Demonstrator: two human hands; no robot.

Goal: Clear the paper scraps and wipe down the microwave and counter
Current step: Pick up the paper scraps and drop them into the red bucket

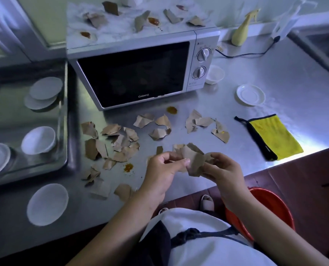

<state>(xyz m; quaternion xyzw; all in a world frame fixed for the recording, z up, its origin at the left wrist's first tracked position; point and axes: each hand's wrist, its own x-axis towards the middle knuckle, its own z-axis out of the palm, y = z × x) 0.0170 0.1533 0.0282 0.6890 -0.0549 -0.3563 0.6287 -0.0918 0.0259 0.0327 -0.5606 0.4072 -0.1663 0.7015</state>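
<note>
Torn brown paper scraps (119,144) litter the steel surface (275,73) before the microwave (140,73), beside an orange sauce spot (128,167). My left hand (163,169) pinches one edge of a gathered bunch (194,160); my right hand (223,169) curls round the other. I should squeeze it tight, so nothing drops, before the red bucket (265,208), probably the bin.

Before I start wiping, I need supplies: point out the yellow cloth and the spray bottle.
yellow cloth (275,137), head view, middle of the fabric.
spray bottle (240,33), head view, on its body.
</note>
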